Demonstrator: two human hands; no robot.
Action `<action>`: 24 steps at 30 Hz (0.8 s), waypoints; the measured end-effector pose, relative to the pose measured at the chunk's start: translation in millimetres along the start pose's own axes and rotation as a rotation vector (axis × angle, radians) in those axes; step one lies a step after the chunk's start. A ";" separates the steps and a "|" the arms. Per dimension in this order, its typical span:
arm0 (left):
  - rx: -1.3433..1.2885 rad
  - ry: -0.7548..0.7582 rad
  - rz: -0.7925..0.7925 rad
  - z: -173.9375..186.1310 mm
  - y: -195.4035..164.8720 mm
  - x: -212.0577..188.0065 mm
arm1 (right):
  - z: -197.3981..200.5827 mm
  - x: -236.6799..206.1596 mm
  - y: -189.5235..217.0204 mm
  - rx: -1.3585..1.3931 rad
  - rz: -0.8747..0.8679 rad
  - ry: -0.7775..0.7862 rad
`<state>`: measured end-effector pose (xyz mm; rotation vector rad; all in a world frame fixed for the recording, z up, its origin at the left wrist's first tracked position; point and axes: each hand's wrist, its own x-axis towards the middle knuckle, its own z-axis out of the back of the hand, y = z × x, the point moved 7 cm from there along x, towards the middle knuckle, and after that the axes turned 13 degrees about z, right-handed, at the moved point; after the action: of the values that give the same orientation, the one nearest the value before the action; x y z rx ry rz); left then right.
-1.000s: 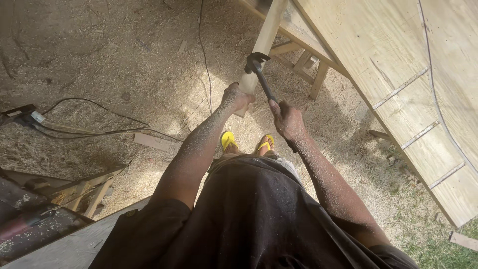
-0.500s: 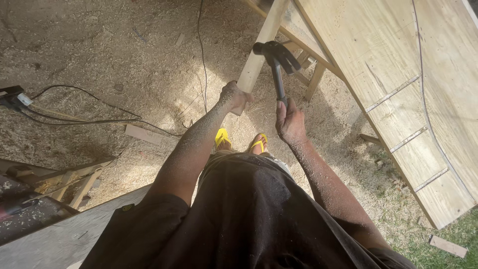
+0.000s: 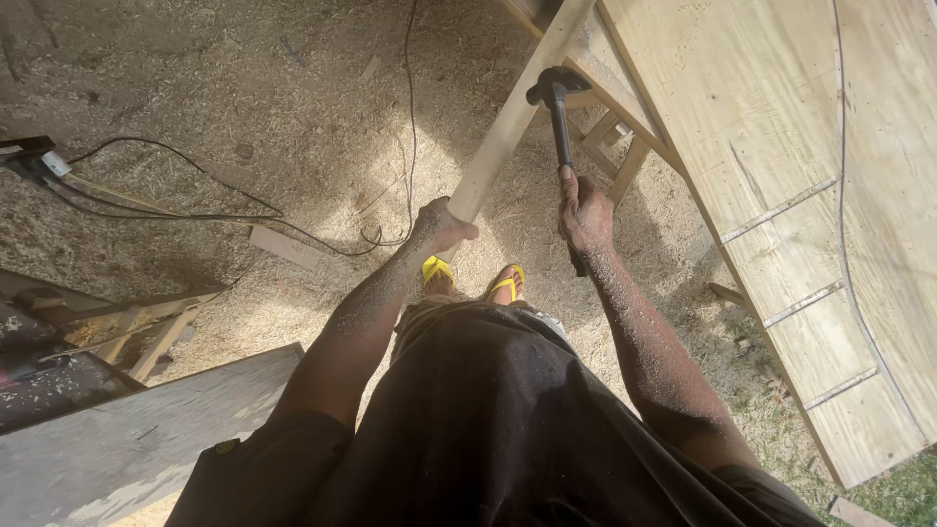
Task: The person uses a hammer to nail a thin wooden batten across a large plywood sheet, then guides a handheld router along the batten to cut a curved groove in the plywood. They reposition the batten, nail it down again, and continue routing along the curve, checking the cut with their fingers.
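My left hand (image 3: 441,224) grips the lower end of a long pale wooden post (image 3: 512,117) that slants up to the frame under a plywood table. My right hand (image 3: 584,210) holds a black hammer (image 3: 558,107) by its handle. The hammer head is raised beside the post, close to the table's wooden frame (image 3: 625,98). My feet in yellow sandals (image 3: 473,278) stand on the sawdust below, just under both hands.
A large plywood tabletop (image 3: 800,195) fills the right side. Black cables (image 3: 244,210) run across the sawdust-covered ground at left. A short wood offcut (image 3: 283,246) lies near them. A grey board (image 3: 137,439) and a wooden stand (image 3: 146,337) sit at lower left.
The hammer head has swung from against the post up and to the right, then come down a little near the table frame. My left hand stays on the post.
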<state>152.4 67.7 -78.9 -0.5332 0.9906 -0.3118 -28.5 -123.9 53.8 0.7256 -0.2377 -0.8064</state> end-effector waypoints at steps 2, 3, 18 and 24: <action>0.026 0.002 0.008 3.0 12.8 1.9 | 10.8 26.8 -9.3 -0.054 0.014 -0.043; 0.054 -0.013 0.014 5.7 19.3 2.3 | 14.6 38.9 -14.6 -0.067 -0.006 -0.054; 0.092 0.013 0.192 10.0 40.7 -3.4 | 17.8 150.9 16.4 -0.025 0.081 -0.023; 0.025 0.051 0.180 4.1 47.7 4.4 | 51.6 139.4 37.1 0.179 0.454 -0.502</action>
<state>158.7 106.3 -106.8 -0.4122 1.0754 -0.1775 64.2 -233.7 106.8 0.5922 -0.9039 -0.5214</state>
